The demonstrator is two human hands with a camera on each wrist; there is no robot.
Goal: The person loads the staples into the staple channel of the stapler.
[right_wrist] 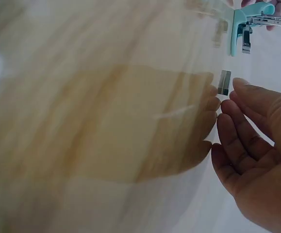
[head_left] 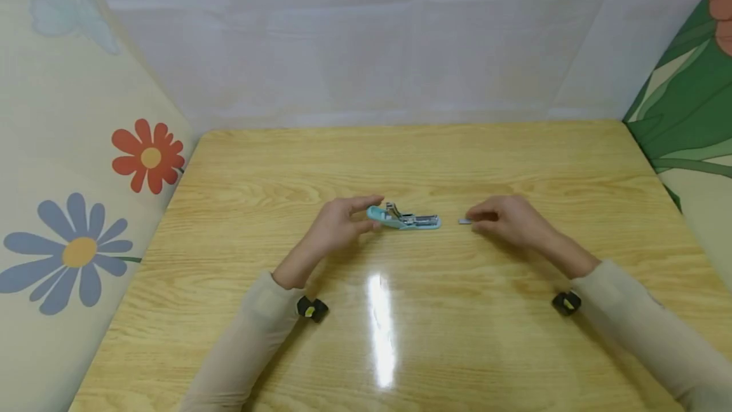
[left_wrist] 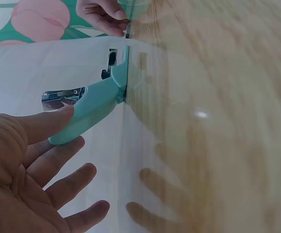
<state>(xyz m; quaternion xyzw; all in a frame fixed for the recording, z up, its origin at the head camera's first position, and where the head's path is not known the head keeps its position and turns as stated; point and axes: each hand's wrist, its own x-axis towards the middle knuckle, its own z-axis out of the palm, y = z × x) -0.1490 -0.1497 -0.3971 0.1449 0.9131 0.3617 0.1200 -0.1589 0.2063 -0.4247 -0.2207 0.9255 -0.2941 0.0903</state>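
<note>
Left hand [head_left: 342, 222] pinches the opened stapler [left_wrist: 97, 103], likely to steady it on the surface [head_left: 469, 310]; whether right hand [head_left: 510, 220] grips the staple strip [right_wrist: 224, 82], I cannot tell.

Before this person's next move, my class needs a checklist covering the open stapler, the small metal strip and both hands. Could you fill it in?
1. Stapler open: ok, its two halves are spread apart.
2. Left hand holding it: ok, it pinches one end.
3. Metal strip near the right hand: ok, it is right by the fingertips.
4. Right hand gripping the strip firmly: cannot tell.
5. Strip inside the stapler: not ok, there is a gap between them.
</note>
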